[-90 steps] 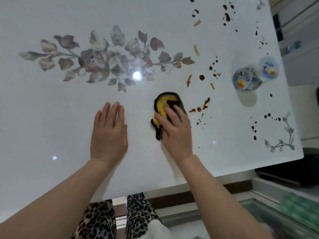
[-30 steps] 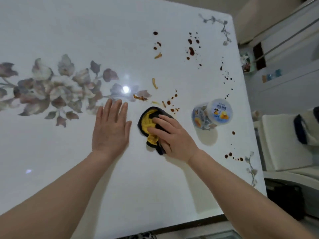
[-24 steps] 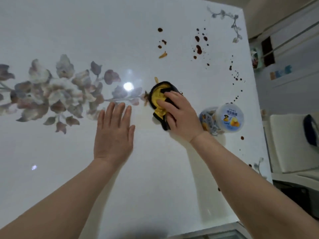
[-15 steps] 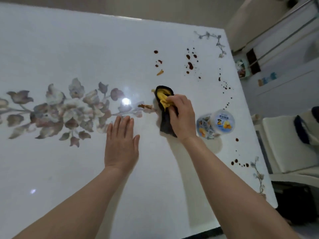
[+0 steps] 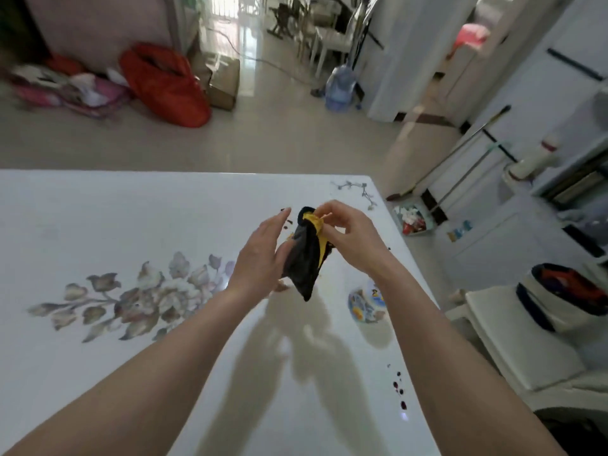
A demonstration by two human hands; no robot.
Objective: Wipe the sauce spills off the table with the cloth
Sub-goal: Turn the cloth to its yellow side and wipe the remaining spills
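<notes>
The cloth (image 5: 304, 258) hangs above the table (image 5: 98, 218) between left hand (image 5: 260, 258) and right hand (image 5: 353, 238), tub (image 5: 367, 306) standing rightward.

The table (image 5: 131, 218) top is glossy and smooth — it mirrors light; the cloth (image 5: 303, 258) — soft, matt fabric.

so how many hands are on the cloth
2: right hand pinches the cloth at its yellow top; left hand touches its dark side. Nothing hidden.
</notes>
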